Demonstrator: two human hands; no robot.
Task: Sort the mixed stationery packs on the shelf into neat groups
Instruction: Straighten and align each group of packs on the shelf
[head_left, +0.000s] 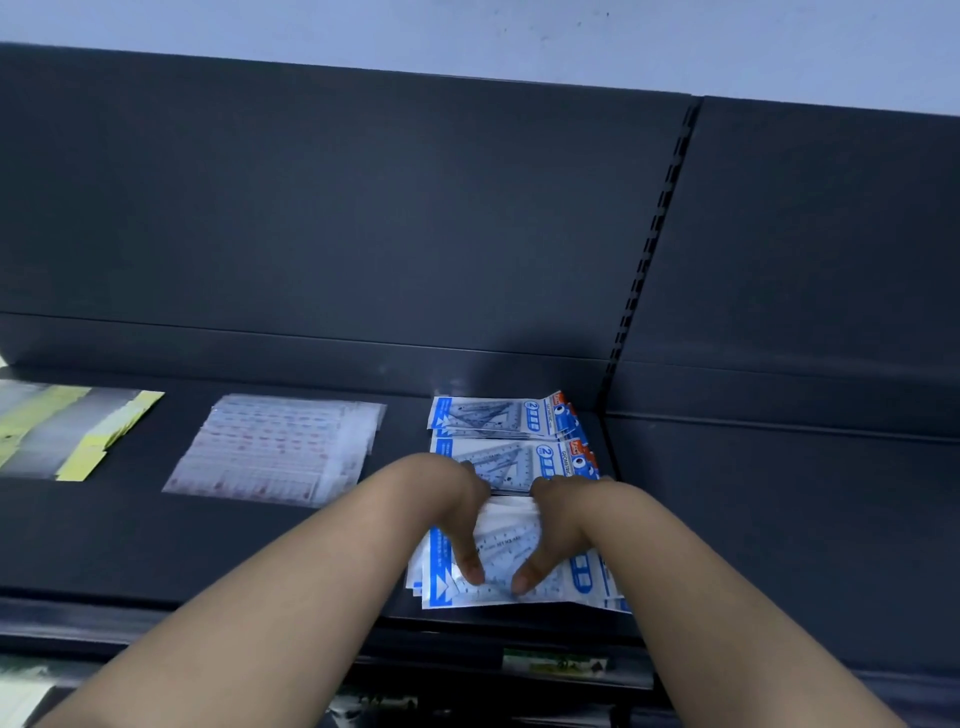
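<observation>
Blue-and-white set-square packs lie in a column on the dark shelf (260, 545): one stack at the back (498, 415), a second in the middle (519, 460), a third at the front edge (519, 577). My left hand (457, 519) and my right hand (556, 525) both rest on the front stack. Their fingers curl over its far edge and their thumbs press on its top. To the left lies a pile of clear ruler packs with red marks (275, 449). At the far left sit yellow-and-clear packs (67, 431).
The shelf's dark back panel (363, 208) rises behind the packs. A slotted upright (649, 249) divides it from the adjoining bay on the right (779, 493). Below the front edge a lower shelf holds green-labelled goods (553, 662).
</observation>
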